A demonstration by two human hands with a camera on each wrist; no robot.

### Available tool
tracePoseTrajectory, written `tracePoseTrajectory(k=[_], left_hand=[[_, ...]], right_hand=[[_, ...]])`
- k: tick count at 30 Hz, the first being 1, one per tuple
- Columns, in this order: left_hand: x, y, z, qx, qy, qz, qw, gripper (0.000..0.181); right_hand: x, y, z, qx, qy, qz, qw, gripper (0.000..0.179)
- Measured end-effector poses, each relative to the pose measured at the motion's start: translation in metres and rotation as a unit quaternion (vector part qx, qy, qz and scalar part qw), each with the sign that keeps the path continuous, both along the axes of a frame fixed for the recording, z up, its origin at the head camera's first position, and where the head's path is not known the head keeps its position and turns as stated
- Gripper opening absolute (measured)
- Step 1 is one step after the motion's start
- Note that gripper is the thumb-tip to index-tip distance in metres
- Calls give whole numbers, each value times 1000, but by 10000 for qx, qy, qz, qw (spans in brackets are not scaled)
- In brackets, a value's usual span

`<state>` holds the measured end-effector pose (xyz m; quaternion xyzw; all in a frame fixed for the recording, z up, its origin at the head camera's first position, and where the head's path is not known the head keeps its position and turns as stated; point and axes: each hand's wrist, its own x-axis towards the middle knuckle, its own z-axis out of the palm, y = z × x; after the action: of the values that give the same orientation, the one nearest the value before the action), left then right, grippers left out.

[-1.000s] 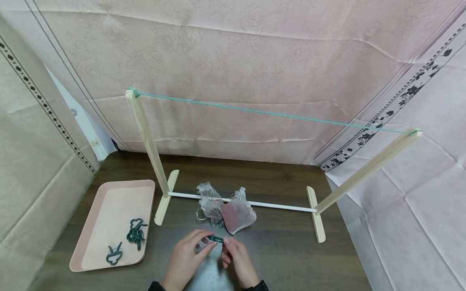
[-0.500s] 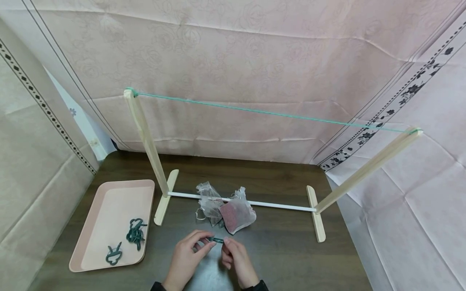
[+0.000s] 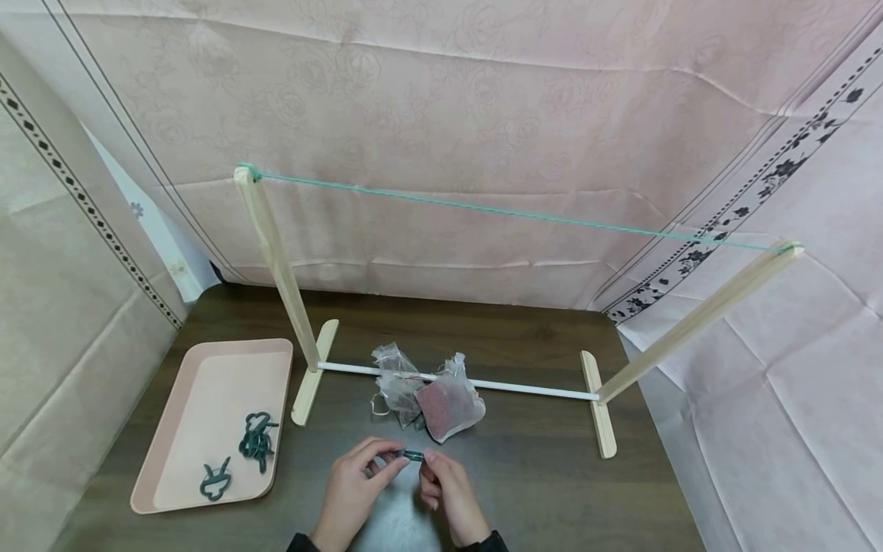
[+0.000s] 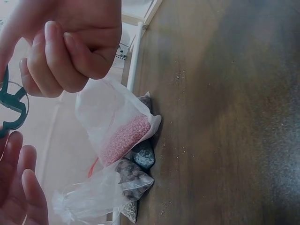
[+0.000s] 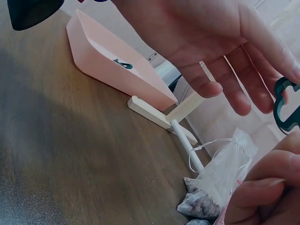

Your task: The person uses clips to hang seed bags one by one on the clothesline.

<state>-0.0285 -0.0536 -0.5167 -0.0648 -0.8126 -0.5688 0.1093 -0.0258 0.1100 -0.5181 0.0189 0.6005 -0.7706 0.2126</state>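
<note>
Between my two hands, low in the head view, is a dark green plastic clothes peg (image 3: pixel 411 455). My left hand (image 3: pixel 355 484) pinches one end with thumb and forefinger, its other fingers loosely bent. At the other end my right hand (image 3: pixel 451 491) pinches it, with its remaining fingers curled in. Both wrist views show the peg's curved, cloud-like outline, cut off by the frame edge, and a thin wire loop on it (image 4: pixel 13 105). Just beyond the hands lie small sheer drawstring bags: one with pink grains (image 3: pixel 441 410), another with dark pieces (image 4: pixel 133 178).
A pink tray (image 3: pixel 172 429) at the left holds several green pegs (image 3: pixel 257 438). Behind the hands stands a wooden frame with a left post (image 3: pixel 279 264), a right post (image 3: pixel 697 326), a white bottom bar (image 3: pixel 531 390) and a green cord (image 3: pixel 483 208) strung across the top.
Both hands keep their pinch on the peg and stay almost in place. The left hand has shifted very slightly to the right.
</note>
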Motion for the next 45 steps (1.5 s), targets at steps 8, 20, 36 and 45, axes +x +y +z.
tracePoseTrajectory(k=[8, 20, 36, 45], left_hand=[[0, 0, -2, -94, -141, 61, 9998, 13], [0, 0, -3, -250, -424, 83, 9988, 17], [-2, 0, -4, -412, -430, 209, 9980, 22], [-1, -2, -12, -612, -114, 190, 9979, 17]], right_hand=[[1, 0, 2, 0, -67, 13, 10000, 38], [1, 1, 0, 16, -87, -26, 10000, 35], [7, 0, 20, 196, 345, 2, 9992, 47], [5, 3, 19, 337, 282, 67, 9990, 47]])
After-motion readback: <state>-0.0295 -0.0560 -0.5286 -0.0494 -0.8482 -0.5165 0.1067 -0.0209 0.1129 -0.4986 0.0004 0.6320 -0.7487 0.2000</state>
